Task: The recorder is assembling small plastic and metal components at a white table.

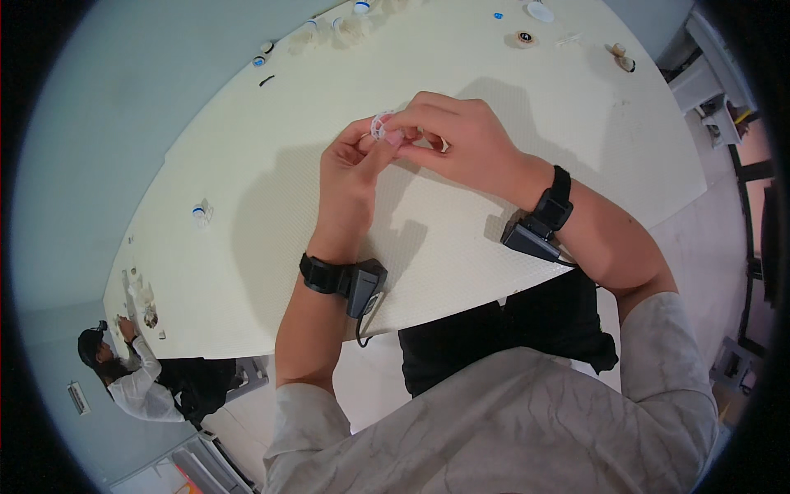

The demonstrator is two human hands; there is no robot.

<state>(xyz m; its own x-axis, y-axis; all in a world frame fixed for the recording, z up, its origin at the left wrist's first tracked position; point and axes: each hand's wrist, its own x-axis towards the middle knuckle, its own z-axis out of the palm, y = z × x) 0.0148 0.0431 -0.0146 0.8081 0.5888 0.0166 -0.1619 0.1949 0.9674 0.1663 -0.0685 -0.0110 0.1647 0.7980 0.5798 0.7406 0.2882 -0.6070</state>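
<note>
Both my hands meet above the pale table [444, 239], in the middle of the view. Between their fingertips is a small white openwork ring [378, 125], whose exact kind I cannot make out. My left hand [350, 173] pinches it from below and the left, thumb against its lower side. My right hand [465, 136] closes its fingers on the ring's right side, and these fingers cover part of it. A black strap with a dark box circles each wrist.
A small clear bottle with a blue-ringed cap [199, 212] stands at the left. Several clear bottles [341, 31] line the far edge. A tape roll [524, 39] and a white round lid [540, 11] lie far right. Another person [136, 375] works at the table's left end.
</note>
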